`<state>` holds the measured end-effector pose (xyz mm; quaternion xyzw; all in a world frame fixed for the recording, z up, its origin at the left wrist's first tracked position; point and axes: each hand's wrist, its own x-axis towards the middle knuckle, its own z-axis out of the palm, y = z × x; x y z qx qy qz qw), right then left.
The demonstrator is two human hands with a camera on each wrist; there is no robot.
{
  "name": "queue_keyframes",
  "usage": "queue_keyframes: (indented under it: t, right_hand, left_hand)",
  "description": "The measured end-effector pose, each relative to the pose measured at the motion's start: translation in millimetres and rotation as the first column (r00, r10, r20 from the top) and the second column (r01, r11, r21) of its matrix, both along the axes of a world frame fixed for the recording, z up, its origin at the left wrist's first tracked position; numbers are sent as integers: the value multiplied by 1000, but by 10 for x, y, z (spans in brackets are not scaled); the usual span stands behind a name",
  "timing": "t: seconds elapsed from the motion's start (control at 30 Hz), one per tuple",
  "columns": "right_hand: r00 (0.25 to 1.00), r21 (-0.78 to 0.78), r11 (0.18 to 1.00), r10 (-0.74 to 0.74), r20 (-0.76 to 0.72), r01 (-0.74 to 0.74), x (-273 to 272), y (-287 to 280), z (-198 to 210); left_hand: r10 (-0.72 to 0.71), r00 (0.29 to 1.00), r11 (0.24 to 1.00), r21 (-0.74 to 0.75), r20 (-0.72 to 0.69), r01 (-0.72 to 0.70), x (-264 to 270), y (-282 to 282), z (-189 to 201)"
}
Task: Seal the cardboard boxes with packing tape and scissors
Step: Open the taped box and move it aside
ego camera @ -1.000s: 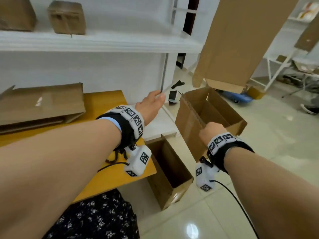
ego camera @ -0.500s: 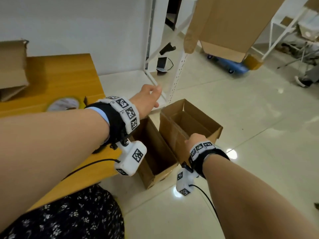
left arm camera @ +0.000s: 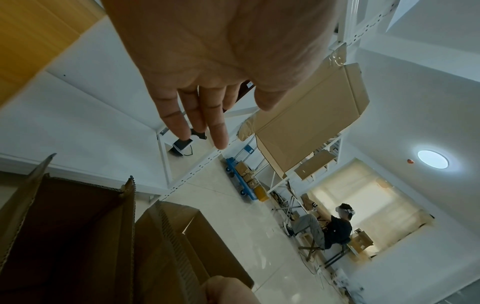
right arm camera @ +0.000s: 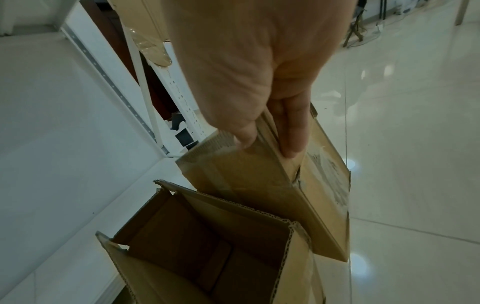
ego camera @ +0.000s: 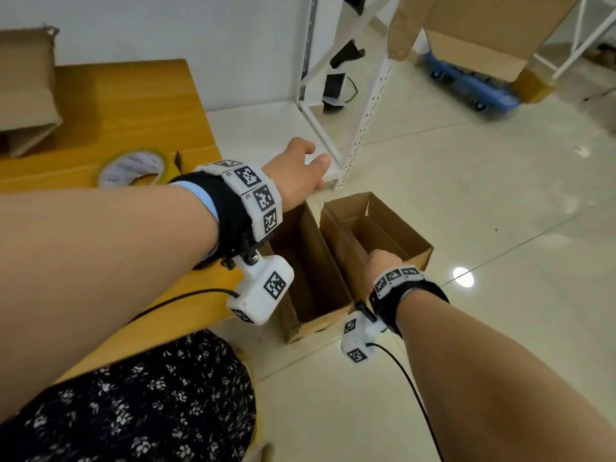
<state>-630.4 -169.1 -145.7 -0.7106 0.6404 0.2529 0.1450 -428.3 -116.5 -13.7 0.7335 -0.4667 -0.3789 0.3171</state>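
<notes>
Two open brown cardboard boxes stand side by side on the tiled floor by the yellow table (ego camera: 126,105). My right hand (ego camera: 380,260) grips the near wall of the right box (ego camera: 393,225). In the right wrist view the thumb and fingers (right arm camera: 293,139) pinch that wall of the held box (right arm camera: 259,185), with the other box (right arm camera: 207,246) below. My left hand (ego camera: 311,161) hovers open above the left box (ego camera: 310,268), holding nothing, its fingers (left arm camera: 207,115) straight. A roll of packing tape (ego camera: 133,168) lies on the table. I see no scissors clearly.
A white metal rack (ego camera: 353,128) stands just beyond the boxes. A large cardboard box (ego camera: 483,28) juts in at the top right above a blue trolley (ego camera: 473,85). A flattened box (ego camera: 23,91) lies on the table. A seated person (left arm camera: 330,228) is far off.
My right hand has lowered its box to the floor beside the other box. My left hand has dropped and come nearer. The view has tilted down, bringing the tape roll into sight.
</notes>
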Motion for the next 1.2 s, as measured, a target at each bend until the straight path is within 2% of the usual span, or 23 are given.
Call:
queue_keyframes:
  t: [0.07,0.17,0.27,0.33,0.37,0.4,0.47,0.5,0.53,0.6,0.67,0.73,0.77,0.8,0.83,0.9,0.97,1.0,1.07,1.1,1.17,1.2]
  right_hand:
    - [1000,46,999,27,1,-27,6,-14,-121]
    - [999,149,988,34,-25,-30,15,-216,-602]
    - [996,164,986,-2,-85,16,-138,-438,-1199]
    - [996,156,985,-69,-49,76,-337,-765,-1894]
    - [997,208,976,-61,-52,71,-359,-834,-1956]
    - [999,221,974,-45,-31,51,-382,-851,-1909]
    - [989,140,982,-134,68,124,-345,-806,-1546]
    - [972,120,983,-156,175,137,-139,-501,-861]
    - [942,127,975,-213,261,185,-7,-286,-382]
    - [877,170,956,-289,384,240,117,-146,70]
    - [845,174,953,-301,441,249,219,-144,250]
    - [862,162,961,-271,427,222,371,-136,418]
    - [893,114,981,-190,407,157,436,-171,418]
    - [947,79,995,-75,311,53,488,-226,385]
    - [973,59,998,-22,228,9,560,-320,347]
    - [986,22,999,41,163,-45,718,-296,551]
    - [966,8,994,100,239,-105,927,-40,963]
    - [952,-7,996,82,296,-84,1031,84,1138]
    - [948,-68,990,135,289,-120,1273,177,1325]
    - [947,-43,992,125,294,-118,1397,244,1439]
    - [893,-38,994,111,436,-105,1641,357,1575]
    - [824,-14,1000,23,566,-19,1771,377,1595]
  left_hand:
    - [-13,1000,1000,2,-4,13,-15,12,-33]
    - [-9,1000,1000,2,-8,9,-20,28,-76]
    - [-10,1000,1000,14,2,10,-6,40,-81]
    - [-4,1000,1000,20,-2,4,5,40,-58]
    - [0,1000,1000,22,-8,0,9,44,-47]
    - [3,1000,1000,22,-12,-3,9,46,-32]
    - [7,1000,1000,16,-9,-7,0,63,4]
    - [9,1000,1000,12,-3,-9,-3,75,25]
    - [11,1000,1000,8,2,-11,-3,89,46]
    - [17,1000,1000,-1,11,-17,10,132,100]
    - [24,999,1000,-12,25,-24,45,186,174]
    - [31,999,999,-24,36,-31,109,241,262]
    - [38,999,999,-27,37,-37,150,272,313]
    - [47,998,998,-31,33,-46,196,309,364]
    - [57,998,998,-36,27,-56,247,354,418]
    - [77,997,996,-52,17,-76,356,474,531]
    - [94,995,992,-83,26,-92,484,630,642]
    - [105,994,990,-101,39,-100,559,716,695]
    - [135,990,984,-126,50,-128,725,924,797]
    - [156,986,980,-136,52,-147,817,1033,840]
    - [200,978,969,-158,67,-187,1031,1267,911]
    - [219,973,964,-165,67,-206,1149,1386,935]
